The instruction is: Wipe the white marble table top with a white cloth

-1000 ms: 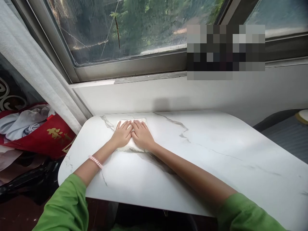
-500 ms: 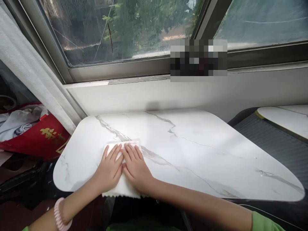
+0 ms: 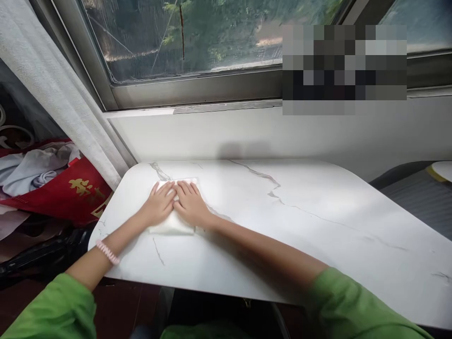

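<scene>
A folded white cloth (image 3: 172, 225) lies on the white marble-patterned table (image 3: 282, 226), near its far left corner. My left hand (image 3: 159, 204) and my right hand (image 3: 190, 204) rest side by side on top of it, fingers stretched flat and pressing down. Both arms reach forward from green sleeves, and a pink coiled band sits on my left wrist. Most of the cloth is hidden under the hands.
A white wall and a window with a metal frame (image 3: 197, 92) run behind the table. A white curtain (image 3: 60, 89) hangs at the left. Below it lie a red bag with gold print (image 3: 76, 193) and grey clothes (image 3: 31, 169). A grey seat (image 3: 420, 197) is at right.
Both hands slid the cloth from the table's near edge back toward the far left corner, after pulling it toward me half a second before that.
</scene>
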{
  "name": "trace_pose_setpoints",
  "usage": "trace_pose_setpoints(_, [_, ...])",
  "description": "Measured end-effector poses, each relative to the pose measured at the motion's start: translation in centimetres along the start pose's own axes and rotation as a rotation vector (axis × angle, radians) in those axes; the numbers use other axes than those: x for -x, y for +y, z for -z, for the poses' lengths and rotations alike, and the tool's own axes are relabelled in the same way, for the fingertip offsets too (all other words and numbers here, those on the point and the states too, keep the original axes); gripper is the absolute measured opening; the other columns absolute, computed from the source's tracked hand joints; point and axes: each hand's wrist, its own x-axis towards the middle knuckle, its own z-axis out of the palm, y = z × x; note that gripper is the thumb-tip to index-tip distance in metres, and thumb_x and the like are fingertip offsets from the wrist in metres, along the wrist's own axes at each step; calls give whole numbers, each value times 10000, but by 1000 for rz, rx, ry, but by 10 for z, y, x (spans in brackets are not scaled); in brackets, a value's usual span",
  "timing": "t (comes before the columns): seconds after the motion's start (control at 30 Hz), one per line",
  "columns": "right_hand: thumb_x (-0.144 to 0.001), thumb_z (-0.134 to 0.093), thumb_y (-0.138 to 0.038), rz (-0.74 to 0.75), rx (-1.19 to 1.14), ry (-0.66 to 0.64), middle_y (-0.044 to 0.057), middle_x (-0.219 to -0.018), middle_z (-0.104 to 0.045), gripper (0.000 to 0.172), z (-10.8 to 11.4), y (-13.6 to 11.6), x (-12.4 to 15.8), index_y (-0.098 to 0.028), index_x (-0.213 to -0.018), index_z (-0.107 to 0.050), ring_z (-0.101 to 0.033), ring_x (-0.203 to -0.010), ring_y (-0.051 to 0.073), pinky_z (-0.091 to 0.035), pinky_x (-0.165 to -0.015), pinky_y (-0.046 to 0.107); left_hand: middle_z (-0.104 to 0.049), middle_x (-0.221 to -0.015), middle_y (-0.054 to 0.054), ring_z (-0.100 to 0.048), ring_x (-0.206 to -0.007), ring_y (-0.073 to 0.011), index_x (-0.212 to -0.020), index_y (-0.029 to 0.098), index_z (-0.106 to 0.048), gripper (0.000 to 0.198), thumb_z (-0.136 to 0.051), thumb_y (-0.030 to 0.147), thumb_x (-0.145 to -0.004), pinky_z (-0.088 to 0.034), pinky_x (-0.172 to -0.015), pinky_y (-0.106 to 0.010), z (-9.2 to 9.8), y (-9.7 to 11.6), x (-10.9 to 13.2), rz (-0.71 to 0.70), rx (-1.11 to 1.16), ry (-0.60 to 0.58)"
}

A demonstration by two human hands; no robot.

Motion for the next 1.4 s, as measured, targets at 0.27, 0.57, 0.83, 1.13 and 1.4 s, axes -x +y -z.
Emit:
trace_pose_setpoints(0.27, [-894, -363, -234, -43, 24, 89, 136, -1417, -481, 451, -25, 28, -104, -111, -1313, -475, -346, -1351, 234, -159, -1155, 433, -409, -1480, -120, -329, -1382, -201, -1373, 175, -433, 452, -296, 244, -947, -141, -1161, -490, -7, -89, -72, 30, 4, 27])
trace_pose_setpoints(0.57, [-887, -359, -200, -45, 59, 163, 129, -1341, -545, 423, -32, 42, -134, -112, -1274, -504, -407, -1287, 237, -186, -1138, 418, -419, -1474, -105, -361, -1361, -185, -1343, 212, -461, 424, -287, 243, -958, -190, -1149, -469, -12, -112, -100, 31, -33, 56])
trace_pose_setpoints(0.83, [-900, -347, -215, -40, 50, 110, 140, -1441, -463, 476, -28, 26, -101, -91, -1342, -473, -342, -1358, 245, -155, -1155, 433, -370, -1511, -107, -305, -1401, -198, -1361, 186, -458, 433, -295, 233, -962, -143, -1167, -468, -11, -87, -68, 86, -52, 27])
trace_pose_setpoints(1.13, [-930, -334, -283, 28, -26, -65, 234, -1531, -284, 580, -17, -49, 2, -2, -1437, -345, -166, -1442, 319, -82, -1162, 534, -389, -1504, -71, -311, -1404, -211, -1405, 233, -430, 462, -273, 232, -970, -179, -1174, -496, 11, -26, 46, -9, -2, 66])
trace_pose_setpoints(1.4, [-875, -433, -333, 54, -396, -338, 164, -1596, -83, 722, 0, -96, 55, -61, -1504, -207, 70, -1461, 257, 55, -1171, 527, -297, -1548, -57, -287, -1418, -220, -1477, 252, -318, 511, -312, 226, -967, -178, -1189, -488, 29, 9, 128, -12, -2, 26])
